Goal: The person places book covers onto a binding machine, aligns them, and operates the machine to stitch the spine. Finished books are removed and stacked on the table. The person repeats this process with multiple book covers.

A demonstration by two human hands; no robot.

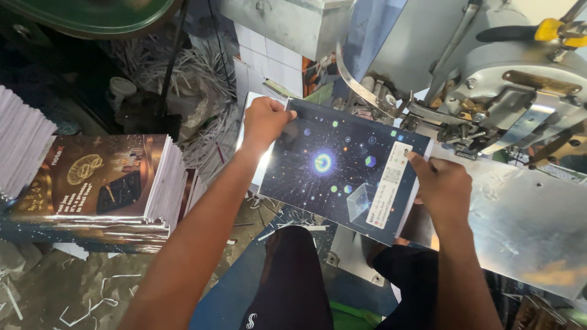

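I hold a thin booklet with a dark, starry cover and a white label strip on its right side. My left hand grips its upper left corner. My right hand presses on its right edge near the label. The booklet lies tilted, with its top edge up against the metal head of a stitching machine. Its right part rests on the machine's flat steel table.
A stack of glossy brown-covered booklets lies at the left, with a white paper pile beyond it. Paper trimmings litter the floor. White sheets stand behind the booklet. My knees are below.
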